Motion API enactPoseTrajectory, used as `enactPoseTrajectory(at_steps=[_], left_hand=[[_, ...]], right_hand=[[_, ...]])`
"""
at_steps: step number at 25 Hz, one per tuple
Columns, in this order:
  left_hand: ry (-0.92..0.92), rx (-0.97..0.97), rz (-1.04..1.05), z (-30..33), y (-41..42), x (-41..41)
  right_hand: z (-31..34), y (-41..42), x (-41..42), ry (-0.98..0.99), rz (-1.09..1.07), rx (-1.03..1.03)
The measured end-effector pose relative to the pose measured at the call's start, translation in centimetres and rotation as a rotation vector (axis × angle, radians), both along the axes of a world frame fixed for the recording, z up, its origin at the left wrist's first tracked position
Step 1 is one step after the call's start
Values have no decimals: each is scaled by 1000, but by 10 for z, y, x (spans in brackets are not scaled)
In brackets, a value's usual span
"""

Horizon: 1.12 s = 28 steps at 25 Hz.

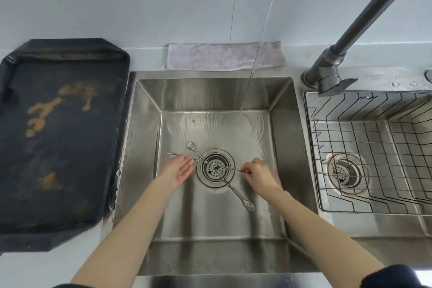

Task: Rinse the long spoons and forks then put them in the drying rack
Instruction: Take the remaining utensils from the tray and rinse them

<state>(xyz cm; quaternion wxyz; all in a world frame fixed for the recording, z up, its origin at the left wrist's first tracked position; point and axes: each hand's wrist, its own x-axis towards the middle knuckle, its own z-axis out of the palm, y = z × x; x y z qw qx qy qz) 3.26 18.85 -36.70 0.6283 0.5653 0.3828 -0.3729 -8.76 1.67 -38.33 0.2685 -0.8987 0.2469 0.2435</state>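
The steel sink basin (145,124) holds two long utensils crossed over the round drain strainer (215,168). A long spoon-and-fork piece (236,190) runs diagonally, its small bowl up left of the drain and its forked end down right on the basin floor. A thin twisted fork (187,158) lies nearly level across the drain. The right hand (260,174) pinches that fork's right end between thumb and fingertips. The left hand (178,169) is relaxed with straight fingers, palm turned up, just under or touching the fork's left part; contact cannot be told. A thin water stream (259,40) falls onto the back of the basin floor, spreading ripples.

To the right, a wire drying rack (364,147) sits inside the second basin, with nothing visible in it. The faucet (332,70) stands between the two basins. A black tray (63,142) with brown stains lies on the tabletop at left, and a pinkish cloth (224,56) lies behind the sink. No writing is legible.
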Motion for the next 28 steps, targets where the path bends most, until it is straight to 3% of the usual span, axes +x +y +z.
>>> enactPoseTrajectory(at_steps=[7,13,18,24,28], left_hand=[[198,-24,112,-35,9,-20],[196,29,56,-27,6,-22],[147,229,-275,-14,4,-23],[-213,518,-823,29,-10,-29],[-431,562,-1170,55,-15,-33]], right_hand=[[-21,14,-17,92,84,-72],[-23,17,-19,96,93,-137],[-4,17,-16,92,65,-127],[29,19,-19,38,91,-119],[55,16,-22,-6,91,-126]])
